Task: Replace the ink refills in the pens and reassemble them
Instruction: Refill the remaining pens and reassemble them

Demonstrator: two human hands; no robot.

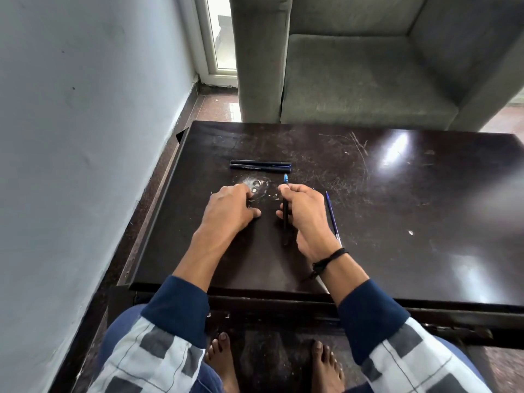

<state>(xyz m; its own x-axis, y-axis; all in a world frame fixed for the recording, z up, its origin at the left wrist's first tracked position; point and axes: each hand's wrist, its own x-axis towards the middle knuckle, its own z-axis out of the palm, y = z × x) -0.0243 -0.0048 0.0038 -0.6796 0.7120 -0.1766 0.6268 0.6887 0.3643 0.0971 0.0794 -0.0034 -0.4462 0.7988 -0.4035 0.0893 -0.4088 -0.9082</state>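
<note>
My right hand grips a black pen barrel held roughly upright, with a blue refill tip sticking out above my fingers. My left hand rests curled on the dark table, knuckles up; whether it holds a small part is hidden. Two black pens lie side by side beyond my hands. A loose blue refill lies on the table just right of my right hand.
A grey armchair stands right behind the table's far edge. A pale wall runs close along the left side. White scuff marks show on the tabletop near my left hand. My bare feet are under the table.
</note>
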